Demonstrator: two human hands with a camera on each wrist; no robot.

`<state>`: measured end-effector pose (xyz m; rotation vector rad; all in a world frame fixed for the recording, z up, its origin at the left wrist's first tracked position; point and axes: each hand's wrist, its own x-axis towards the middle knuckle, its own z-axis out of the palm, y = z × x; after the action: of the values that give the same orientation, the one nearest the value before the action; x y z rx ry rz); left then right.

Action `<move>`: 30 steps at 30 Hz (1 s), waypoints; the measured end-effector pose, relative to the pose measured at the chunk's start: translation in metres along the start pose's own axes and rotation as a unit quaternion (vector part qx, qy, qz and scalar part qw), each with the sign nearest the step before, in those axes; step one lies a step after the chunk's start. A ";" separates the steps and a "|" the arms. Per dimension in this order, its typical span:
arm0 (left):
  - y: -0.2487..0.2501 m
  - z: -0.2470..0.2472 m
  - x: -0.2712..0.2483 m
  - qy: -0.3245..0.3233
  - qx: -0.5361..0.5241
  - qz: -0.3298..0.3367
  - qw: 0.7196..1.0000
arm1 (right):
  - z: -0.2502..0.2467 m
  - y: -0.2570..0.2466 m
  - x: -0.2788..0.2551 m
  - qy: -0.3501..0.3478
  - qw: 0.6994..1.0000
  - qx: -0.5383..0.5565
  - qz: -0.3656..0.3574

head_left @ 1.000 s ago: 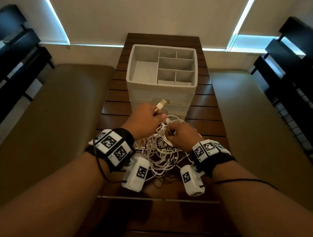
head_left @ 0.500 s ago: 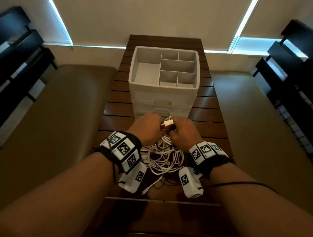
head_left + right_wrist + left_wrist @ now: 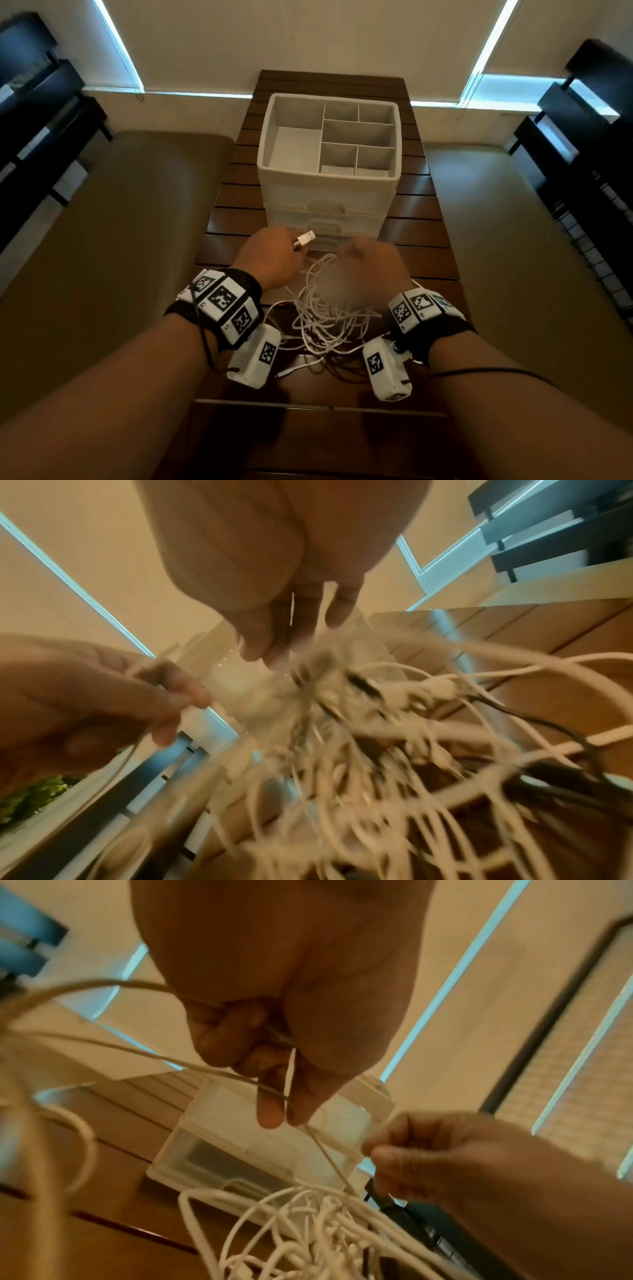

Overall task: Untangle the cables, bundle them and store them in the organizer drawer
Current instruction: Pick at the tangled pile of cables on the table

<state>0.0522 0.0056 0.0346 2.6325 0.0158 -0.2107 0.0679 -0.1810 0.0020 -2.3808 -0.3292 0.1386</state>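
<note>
A tangle of white cables (image 3: 329,308) lies on the dark slatted table (image 3: 421,240), in front of the white organizer (image 3: 329,178). My left hand (image 3: 284,246) grips one thin white cable just behind its USB plug (image 3: 305,238), which sticks out toward the organizer. In the left wrist view the left hand (image 3: 274,1112) has its fingers curled round that cable. My right hand (image 3: 373,257) is motion-blurred above the tangle. In the right wrist view its fingertips (image 3: 267,645) pinch strands at the top of the tangle (image 3: 342,750), which hangs from them.
The organizer's top tray has several compartments with nothing in them, and its two front drawers (image 3: 325,219) are closed. A few dark cables (image 3: 342,368) lie under the white ones. Tan cushioned benches (image 3: 137,222) flank the narrow table; dark shelving stands at both sides.
Half a second ago both hands met at the USB plug. Now the left hand has drawn the plug up and left, and the right hand has moved right, spreading the tangle.
</note>
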 end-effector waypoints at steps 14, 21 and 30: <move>0.006 -0.028 0.003 0.078 0.075 -0.007 0.994 | -0.001 0.003 0.003 -0.073 0.988 -0.133 0.000; 0.037 0.005 -0.003 -0.002 0.175 0.118 0.978 | 0.011 0.001 0.002 -0.008 0.997 -0.061 -0.044; 0.020 -0.023 0.012 0.033 -0.107 0.022 0.994 | 0.006 0.009 0.002 -0.104 0.979 -0.175 0.021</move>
<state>0.0683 -0.0014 0.0622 2.4231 0.0036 -0.1010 0.0703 -0.1827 -0.0084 -2.7291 -0.4318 0.3789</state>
